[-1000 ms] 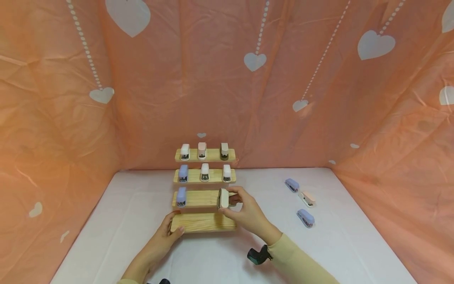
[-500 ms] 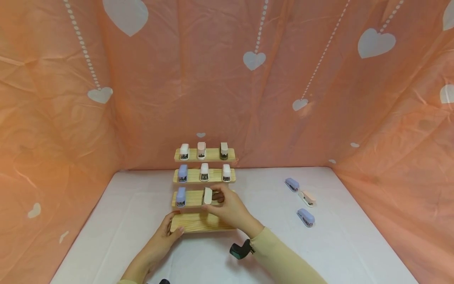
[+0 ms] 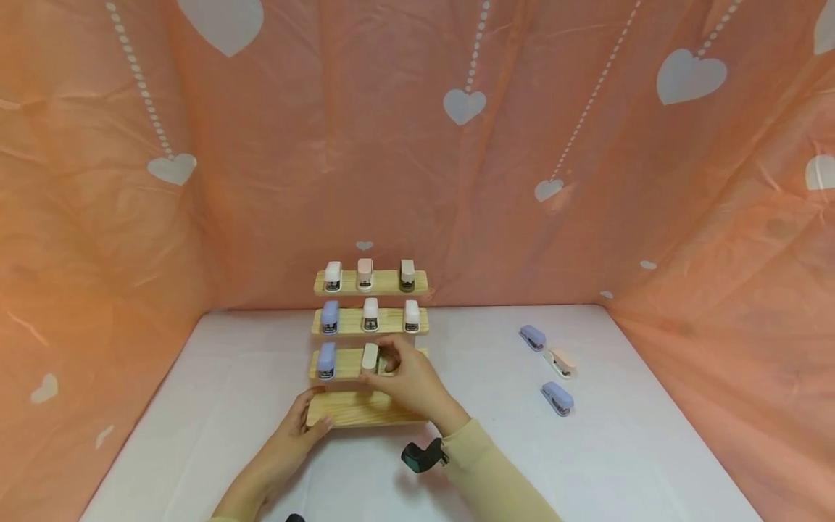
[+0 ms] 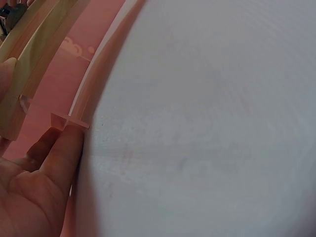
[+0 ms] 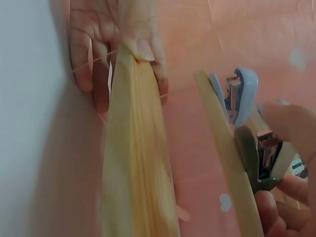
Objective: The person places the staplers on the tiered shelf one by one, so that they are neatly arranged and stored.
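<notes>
My right hand [image 3: 407, 380] pinches a cream-topped stapler with a dark green base [image 3: 370, 357] at the middle of the second-lowest wooden tier [image 3: 349, 365]. In the right wrist view the stapler's base [image 5: 253, 160] is at that tier's surface; contact is hard to tell. Left of it stands a blue stapler [image 3: 326, 361]. My left hand [image 3: 293, 435] grips the left end of the lowest tier [image 3: 372, 409], thumb on top; its fingers [image 4: 64, 153] touch the rack's clear support [image 4: 71, 121] in the left wrist view.
Higher up, a blue stapler [image 3: 330, 317] and two white ones share one tier; white, pink and dark-based staplers [image 3: 407, 275] line the top tier. On the white tabletop [image 3: 483, 377] at right lie two blue staplers [image 3: 557, 399] and a pink one [image 3: 562, 363]. An orange curtain hangs behind.
My right hand has carried the cream-topped stapler leftward from the tier's right side to its middle and turned it to face front. The left hand keeps its grip on the rack.
</notes>
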Motion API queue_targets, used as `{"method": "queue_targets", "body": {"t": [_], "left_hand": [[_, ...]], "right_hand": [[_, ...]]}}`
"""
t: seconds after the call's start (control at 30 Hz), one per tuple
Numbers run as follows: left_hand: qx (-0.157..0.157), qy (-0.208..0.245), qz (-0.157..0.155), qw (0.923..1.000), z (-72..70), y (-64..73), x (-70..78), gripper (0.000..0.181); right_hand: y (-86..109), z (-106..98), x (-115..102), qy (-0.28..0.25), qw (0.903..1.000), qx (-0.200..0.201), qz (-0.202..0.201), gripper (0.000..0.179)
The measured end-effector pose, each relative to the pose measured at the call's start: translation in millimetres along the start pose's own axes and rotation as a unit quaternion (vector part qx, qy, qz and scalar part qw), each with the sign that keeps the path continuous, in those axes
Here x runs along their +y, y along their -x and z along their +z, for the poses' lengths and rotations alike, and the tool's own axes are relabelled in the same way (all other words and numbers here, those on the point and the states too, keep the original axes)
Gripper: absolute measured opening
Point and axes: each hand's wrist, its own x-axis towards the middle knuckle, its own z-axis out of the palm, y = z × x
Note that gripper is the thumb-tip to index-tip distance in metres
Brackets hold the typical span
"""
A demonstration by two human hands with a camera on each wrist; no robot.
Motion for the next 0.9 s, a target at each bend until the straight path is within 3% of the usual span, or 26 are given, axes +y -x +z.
{"method": "queue_targets", "body": {"t": [0.23, 0.43, 0.9], "left_hand": [[-0.005, -0.009, 0.006, 0.9999, -1.2, 0.3, 0.7, 0.075], [-0.009, 0.002, 0.021, 0.9997, -0.9, 0.0, 0.4, 0.072], [-0.008, 0.008, 0.016, 0.9998, -0.6, 0.7, 1.2, 0.072]], "right_hand": [[-0.1, 3.1, 2.4, 0.049, 0.9988, -0.005, 0.006, 0.071], [0.0, 5.5, 1.3, 0.047, 0.9988, 0.005, 0.015, 0.068], [-1.3, 5.1, 0.6, 0.053, 0.9985, 0.0, 0.016, 0.068]]}}
